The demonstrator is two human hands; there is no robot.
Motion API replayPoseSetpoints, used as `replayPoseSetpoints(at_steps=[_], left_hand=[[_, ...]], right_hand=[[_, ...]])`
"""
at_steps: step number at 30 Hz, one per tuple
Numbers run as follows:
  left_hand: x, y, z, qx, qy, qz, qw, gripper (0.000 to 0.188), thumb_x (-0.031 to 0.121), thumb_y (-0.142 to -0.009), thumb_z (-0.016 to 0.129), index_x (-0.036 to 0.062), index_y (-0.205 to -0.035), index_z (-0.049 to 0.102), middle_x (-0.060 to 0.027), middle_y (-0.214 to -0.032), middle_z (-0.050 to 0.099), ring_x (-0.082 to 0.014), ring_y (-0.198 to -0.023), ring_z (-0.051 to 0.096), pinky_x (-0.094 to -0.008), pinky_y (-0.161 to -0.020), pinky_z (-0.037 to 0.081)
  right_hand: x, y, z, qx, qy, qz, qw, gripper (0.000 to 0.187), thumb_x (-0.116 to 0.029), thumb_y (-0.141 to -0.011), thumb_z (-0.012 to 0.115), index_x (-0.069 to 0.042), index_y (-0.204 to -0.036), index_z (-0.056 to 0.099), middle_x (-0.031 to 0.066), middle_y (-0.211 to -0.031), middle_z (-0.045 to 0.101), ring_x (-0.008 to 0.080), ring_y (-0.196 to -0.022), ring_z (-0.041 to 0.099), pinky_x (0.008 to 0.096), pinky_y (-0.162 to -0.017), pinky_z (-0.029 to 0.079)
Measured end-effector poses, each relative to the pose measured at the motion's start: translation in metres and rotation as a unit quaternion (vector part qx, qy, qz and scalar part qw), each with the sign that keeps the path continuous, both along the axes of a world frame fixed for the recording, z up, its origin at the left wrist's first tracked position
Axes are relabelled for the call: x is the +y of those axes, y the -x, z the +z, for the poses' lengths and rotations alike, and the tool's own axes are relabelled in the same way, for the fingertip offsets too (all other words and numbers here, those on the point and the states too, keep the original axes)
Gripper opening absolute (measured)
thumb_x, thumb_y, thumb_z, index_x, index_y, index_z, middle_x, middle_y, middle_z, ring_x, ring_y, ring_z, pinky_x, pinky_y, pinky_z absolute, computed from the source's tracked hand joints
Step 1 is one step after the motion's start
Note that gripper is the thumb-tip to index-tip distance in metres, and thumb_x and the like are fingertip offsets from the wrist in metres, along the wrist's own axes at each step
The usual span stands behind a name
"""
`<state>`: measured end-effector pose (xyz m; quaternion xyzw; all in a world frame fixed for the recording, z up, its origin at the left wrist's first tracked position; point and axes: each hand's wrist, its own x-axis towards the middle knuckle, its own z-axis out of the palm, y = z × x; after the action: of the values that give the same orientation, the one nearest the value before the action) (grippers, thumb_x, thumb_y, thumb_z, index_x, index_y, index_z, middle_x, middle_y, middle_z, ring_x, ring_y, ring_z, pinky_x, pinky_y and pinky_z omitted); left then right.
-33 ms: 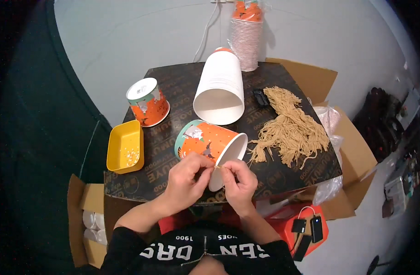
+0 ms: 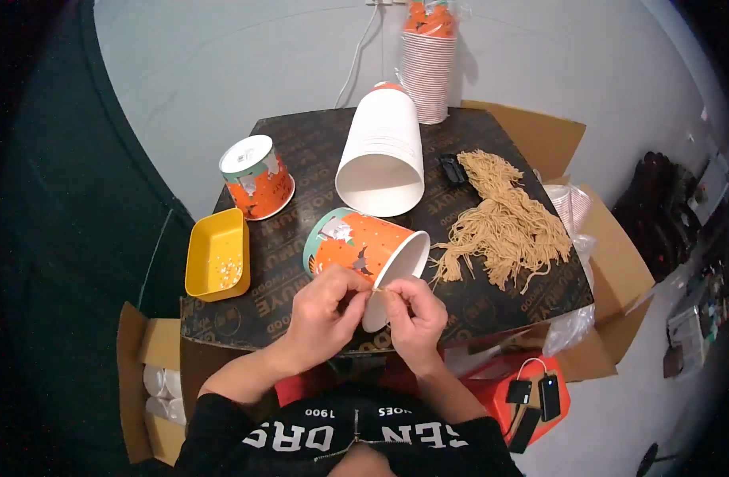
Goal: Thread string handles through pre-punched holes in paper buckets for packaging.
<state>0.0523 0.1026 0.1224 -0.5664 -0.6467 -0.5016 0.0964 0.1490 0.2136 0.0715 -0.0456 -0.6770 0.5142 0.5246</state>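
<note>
Dark printed surface [image 2: 313, 163] here, grey wall [image 2: 245, 56] behind. Left hand [image 2: 325, 312] and right hand [image 2: 417, 316] are nearly touching, both pinching a thin tan strand [image 2: 380, 289] at the mouth of an orange tub [image 2: 368, 238] lying sideways just beyond them. Yarn heap [image 2: 507, 226]'s off right, white tub stack [image 2: 387, 139] farther back, yellow bin [image 2: 196, 266] left.

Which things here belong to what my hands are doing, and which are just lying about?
Likely in use:
thin tan strand, pinched by left hand and right hand
orange and green paper bucket, lying on its side
tan yarn bundle, likely its source

Seemingly lying about:
black rectangular devices on red stool
thin white hanging cable
yellow plastic tub, role unclear
</note>
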Motion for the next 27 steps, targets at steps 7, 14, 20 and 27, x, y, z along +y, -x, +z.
replayPoseSetpoints(at_steps=[7,14,20,27], left_hand=[[0.001,-0.002,-0.006,-0.027,-0.023,-0.026,0.999,0.015,-0.009,-0.079,0.065,-0.0007,-0.090,0.060,-0.0132,-0.083,0.062,-0.0256,-0.071,0.064,-0.0315,-0.062,0.050],[-0.001,-0.002,-0.008,-0.033,-0.016,-0.034,0.999,0.016,-0.009,-0.079,0.064,-0.0014,-0.092,0.059,-0.0138,-0.084,0.062,-0.0260,-0.072,0.064,-0.0319,-0.062,0.051],[0.001,-0.001,-0.010,-0.017,-0.037,-0.042,0.998,0.017,-0.010,-0.079,0.065,-0.0014,-0.092,0.059,-0.0141,-0.085,0.063,-0.0277,-0.072,0.064,-0.0328,-0.063,0.051],[0.004,-0.001,-0.012,0.021,-0.056,-0.030,0.998,0.018,-0.011,-0.079,0.065,-0.0010,-0.093,0.058,-0.0138,-0.085,0.063,-0.0279,-0.072,0.063,-0.0333,-0.063,0.051]], right_hand=[[-0.005,0.005,-0.001,-0.001,0.029,-0.018,0.999,0.005,0.002,-0.089,0.066,0.000,-0.092,0.062,-0.0039,-0.072,0.057,0.0011,-0.062,0.047,0.0174,-0.055,0.037],[-0.001,0.005,-0.001,-0.009,-0.048,-0.053,0.997,0.008,0.004,-0.085,0.068,0.000,-0.089,0.063,-0.0015,-0.066,0.055,0.0025,-0.057,0.048,0.0199,-0.050,0.035],[0.006,-0.001,0.010,-0.017,-0.159,-0.057,0.986,0.010,0.007,-0.082,0.067,-0.001,-0.088,0.064,0.0029,-0.065,0.052,0.0059,-0.053,0.049,0.0226,-0.048,0.035],[-0.002,-0.007,0.013,-0.055,-0.107,-0.026,0.992,0.011,0.008,-0.083,0.066,0.000,-0.092,0.064,-0.0004,-0.065,0.052,0.0043,-0.053,0.047,0.0221,-0.047,0.035]])
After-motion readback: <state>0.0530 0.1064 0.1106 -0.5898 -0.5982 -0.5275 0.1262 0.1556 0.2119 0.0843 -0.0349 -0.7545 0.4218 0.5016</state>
